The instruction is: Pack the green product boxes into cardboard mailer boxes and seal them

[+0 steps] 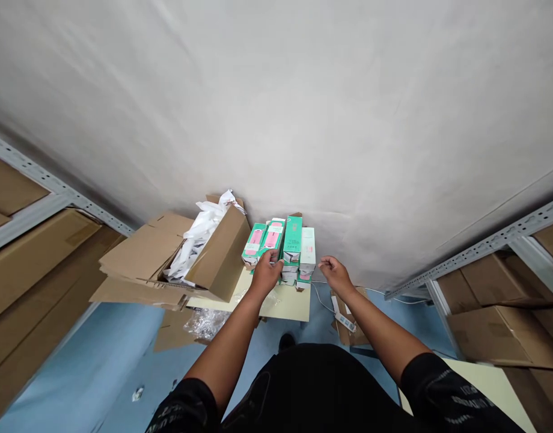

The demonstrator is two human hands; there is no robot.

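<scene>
Several small oblong cardboard boxes in green, white and pink, stacked on a pale yellow flat bench

We look down from head height. The boxes sit in more than one layer near the back of the bench, by a plain grey wall. Along the top we count four: two with pink panels on the left, one mostly green in the middle, one paler and whitish on the right.

Left bare hand: at the near ends of the boxes, in front of the pink-panelled pair, fingers bent. We cannot tell whether they are grasping a box or merely lying against it. Right bare hand: just beside the paler box, a gap between, fingers loosely curled and released, nothing in them that we can see.

Left of the boxes, also on the bench: a large open brown cardboard carton, flaps spread, crumpled white sheeting bulging out; paper or plastic, we cannot say. Lower, past the bench's near edge, we note crumpled clear plastic wrapping. Low on the right, a white power strip with its cord. Blue floor beneath. Grey metal racks flank us on both sides, loaded with closed brown cartons.
</scene>
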